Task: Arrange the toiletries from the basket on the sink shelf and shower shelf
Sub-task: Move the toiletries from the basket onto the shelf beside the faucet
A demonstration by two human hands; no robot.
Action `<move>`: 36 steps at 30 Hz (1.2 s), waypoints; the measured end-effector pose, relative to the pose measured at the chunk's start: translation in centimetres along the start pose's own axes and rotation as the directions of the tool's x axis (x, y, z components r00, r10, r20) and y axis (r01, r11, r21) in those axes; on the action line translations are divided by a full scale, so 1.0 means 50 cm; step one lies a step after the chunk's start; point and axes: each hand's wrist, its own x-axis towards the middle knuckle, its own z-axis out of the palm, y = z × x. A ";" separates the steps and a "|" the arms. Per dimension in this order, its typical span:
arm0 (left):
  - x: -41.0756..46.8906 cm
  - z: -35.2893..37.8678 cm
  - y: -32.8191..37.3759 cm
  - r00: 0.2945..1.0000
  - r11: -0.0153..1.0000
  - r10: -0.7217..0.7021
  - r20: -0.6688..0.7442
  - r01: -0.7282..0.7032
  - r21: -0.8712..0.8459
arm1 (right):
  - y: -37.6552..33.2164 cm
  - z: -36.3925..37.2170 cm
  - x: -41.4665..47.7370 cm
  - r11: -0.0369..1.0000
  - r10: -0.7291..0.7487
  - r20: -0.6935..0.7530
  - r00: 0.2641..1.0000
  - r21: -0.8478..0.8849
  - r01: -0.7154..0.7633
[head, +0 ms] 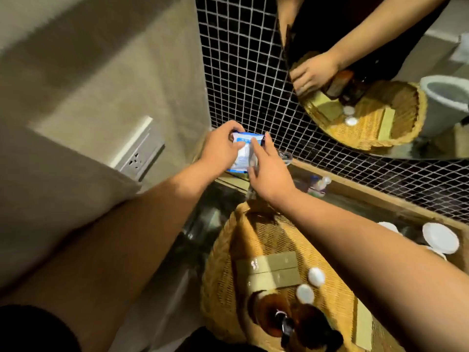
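A white and blue packet (244, 153) stands at the far left end of the wooden sink shelf (360, 193), against the black mosaic wall. My left hand (220, 148) grips its left side and top. My right hand (269, 171) touches its right side with fingers spread. Below lies the woven basket (223, 283), holding olive-green boxes (269, 271), two small white-capped items (316, 276) and amber pump bottles (276, 318).
A small clear bottle (318, 185) lies on the shelf right of my hands. White round lids (440, 237) sit at the shelf's right end. A round mirror (380, 72) hangs on the tiled wall. A wall socket (138, 154) is at left.
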 end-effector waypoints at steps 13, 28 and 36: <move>0.054 0.067 -0.086 0.994 0.982 0.101 0.043 -0.107 0.154 | 0.046 0.046 0.094 0.896 -0.098 0.095 0.991 -0.424 0.130; 0.033 0.134 -0.181 0.945 0.658 0.176 0.275 -0.321 0.681 | 0.063 0.079 0.117 0.812 0.122 0.244 0.962 -0.582 0.044; 0.050 0.159 -0.219 0.943 0.615 0.097 0.319 -0.309 0.726 | 0.065 0.116 0.149 0.635 0.151 0.322 0.935 -0.756 0.158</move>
